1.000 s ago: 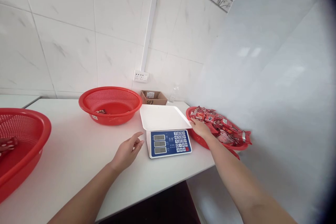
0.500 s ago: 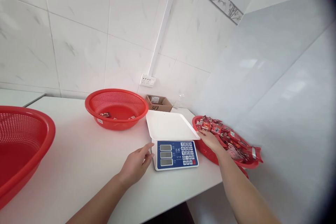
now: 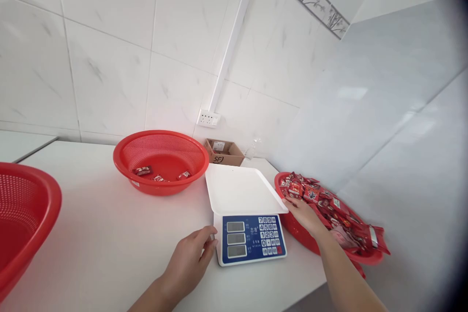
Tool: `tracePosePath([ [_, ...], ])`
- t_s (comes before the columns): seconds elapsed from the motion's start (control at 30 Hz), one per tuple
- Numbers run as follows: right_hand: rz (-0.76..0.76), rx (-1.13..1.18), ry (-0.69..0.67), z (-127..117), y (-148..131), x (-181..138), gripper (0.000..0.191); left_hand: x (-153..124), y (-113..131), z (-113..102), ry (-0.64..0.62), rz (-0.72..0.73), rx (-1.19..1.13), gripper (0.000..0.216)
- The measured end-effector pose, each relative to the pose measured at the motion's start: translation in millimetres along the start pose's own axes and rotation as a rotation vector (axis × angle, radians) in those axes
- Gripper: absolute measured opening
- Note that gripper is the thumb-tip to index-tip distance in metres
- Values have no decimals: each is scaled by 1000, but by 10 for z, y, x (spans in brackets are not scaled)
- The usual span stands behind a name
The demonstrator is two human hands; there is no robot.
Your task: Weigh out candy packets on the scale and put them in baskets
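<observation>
Free tabletop [image 3: 98, 234] left of scale [image 3: 246, 241], filled basket [image 3: 302, 233] right

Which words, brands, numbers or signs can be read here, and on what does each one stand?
"SF": cardboard box.
"志准": digital scale, on its blue panel.
"789", "456", "123", "0": the scale's keypad.
Too small or blurred: the remaining key markings, the three displays, the box's paper label, the print on the red packets.

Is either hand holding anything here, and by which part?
The right hand is at the near right corner of the white pan, though a firm grip cannot be confirmed. The left hand, beside the scale, holds nothing visible.
</observation>
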State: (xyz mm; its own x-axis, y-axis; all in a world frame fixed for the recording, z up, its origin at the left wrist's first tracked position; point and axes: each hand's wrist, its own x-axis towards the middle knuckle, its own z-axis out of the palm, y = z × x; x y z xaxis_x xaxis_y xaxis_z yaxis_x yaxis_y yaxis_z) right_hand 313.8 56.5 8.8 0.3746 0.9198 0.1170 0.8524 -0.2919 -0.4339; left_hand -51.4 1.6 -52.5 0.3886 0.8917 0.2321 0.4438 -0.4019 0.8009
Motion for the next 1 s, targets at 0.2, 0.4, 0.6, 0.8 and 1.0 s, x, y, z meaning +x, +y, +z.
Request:
tracePosePath([
  [0.2,21,23,-18,-9,-5,10,50,38,-59,8,12,-50,-21,25],
  [0.4,14,40,-18,13,30,25,54,64,-129,19,44,-108,-87,26],
  [0.6,13,29,-25,0,1,19,51,62,-154,16,63,-129,-103,30],
  [0.8,-1,11,0,9,16,22,47,55,-185,-51,167,-148,-119,31],
  [1.0,-8,20,-12,4,12,16,47,69,-230,-118,230,-199,-135,35],
])
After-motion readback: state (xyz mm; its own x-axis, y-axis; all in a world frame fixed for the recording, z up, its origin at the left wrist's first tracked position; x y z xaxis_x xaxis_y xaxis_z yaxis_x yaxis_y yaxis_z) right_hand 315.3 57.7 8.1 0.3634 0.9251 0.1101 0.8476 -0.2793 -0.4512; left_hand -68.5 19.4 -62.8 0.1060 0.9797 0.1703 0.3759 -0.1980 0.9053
